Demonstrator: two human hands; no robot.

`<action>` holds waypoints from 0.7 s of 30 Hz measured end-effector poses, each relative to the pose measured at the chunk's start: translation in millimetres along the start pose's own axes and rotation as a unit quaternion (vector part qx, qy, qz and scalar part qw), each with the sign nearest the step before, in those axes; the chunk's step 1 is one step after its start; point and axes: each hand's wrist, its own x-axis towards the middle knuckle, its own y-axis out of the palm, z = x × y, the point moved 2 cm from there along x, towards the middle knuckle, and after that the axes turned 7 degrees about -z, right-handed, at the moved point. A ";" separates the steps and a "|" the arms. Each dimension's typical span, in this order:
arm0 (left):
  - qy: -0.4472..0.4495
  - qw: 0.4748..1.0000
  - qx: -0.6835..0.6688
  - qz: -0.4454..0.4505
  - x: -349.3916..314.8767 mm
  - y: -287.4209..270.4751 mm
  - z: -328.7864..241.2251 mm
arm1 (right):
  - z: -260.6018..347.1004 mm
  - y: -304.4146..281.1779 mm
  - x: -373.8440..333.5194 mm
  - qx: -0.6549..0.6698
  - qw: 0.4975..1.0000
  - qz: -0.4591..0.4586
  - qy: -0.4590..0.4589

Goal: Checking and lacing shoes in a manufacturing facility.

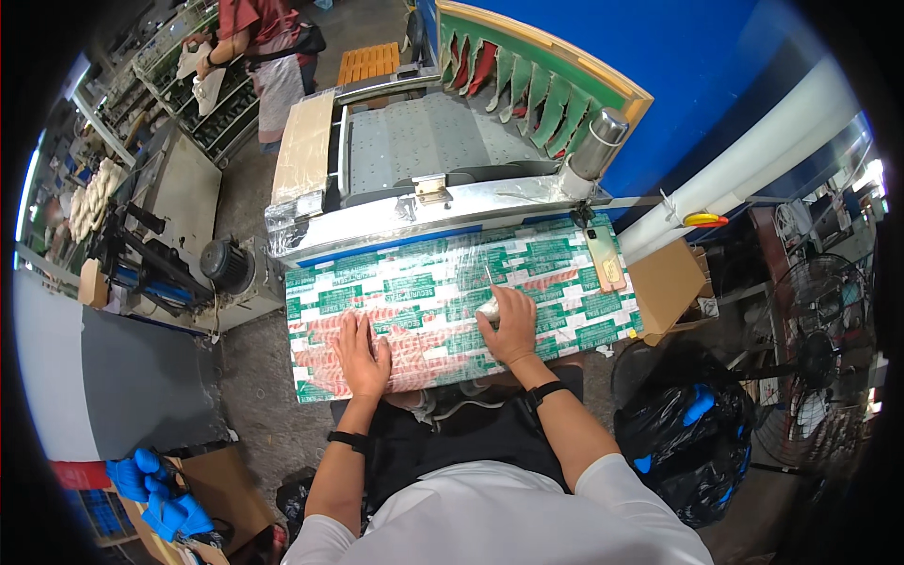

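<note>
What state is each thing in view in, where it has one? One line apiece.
Left hand: flat on the tabletop, fingers extended.
Right hand: curled around a small white item, partly hidden.
Tabletop: covered in green, white and red patterned tape.
Phone: resting on the tabletop.
Cardboard box: open.
Black bag: blue pieces showing.
Motor: running or stopped, cannot tell.

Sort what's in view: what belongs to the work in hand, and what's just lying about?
Apparently in use:
left hand, resting on the tape-covered worktop
right hand, around a small white item, kind unclear

Seemingly just lying about:
phone on the worktop's right
cardboard box
black plastic bag
</note>
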 end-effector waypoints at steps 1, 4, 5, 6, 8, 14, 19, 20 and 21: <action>0.000 1.000 -0.001 0.001 -1.1 0.2 1.1 | 0.0 0.1 0.4 -0.004 1.000 0.003 0.000; -0.002 1.000 -0.001 0.010 -0.3 1.0 -0.2 | -2.3 -2.6 1.4 0.003 1.000 -0.008 -0.005; -0.004 1.000 -0.001 0.008 -1.6 2.7 -3.4 | -4.4 -5.5 2.1 0.003 1.000 -0.008 -0.005; -0.007 1.000 -0.002 0.005 -3.1 4.3 -6.3 | -6.3 -8.3 3.0 0.004 1.000 -0.003 -0.005; -0.006 1.000 -0.003 0.000 -4.9 4.4 -6.8 | -5.7 -9.0 3.8 0.004 1.000 0.004 -0.007; -0.024 1.000 -0.010 -0.009 -10.4 3.4 0.6 | -3.8 -1.1 1.5 0.022 1.000 0.000 -0.022; -0.018 1.000 -0.010 -0.004 -11.0 -1.5 12.4 | -12.8 13.0 -5.1 0.117 0.991 0.002 0.067; -0.014 1.000 -0.015 -0.003 -10.2 0.8 10.8 | -25.7 20.1 -4.5 0.111 0.992 0.005 0.065; -0.006 1.000 -0.012 0.002 -11.5 3.8 6.3 | -48.3 24.8 -3.3 0.205 0.966 -0.045 0.152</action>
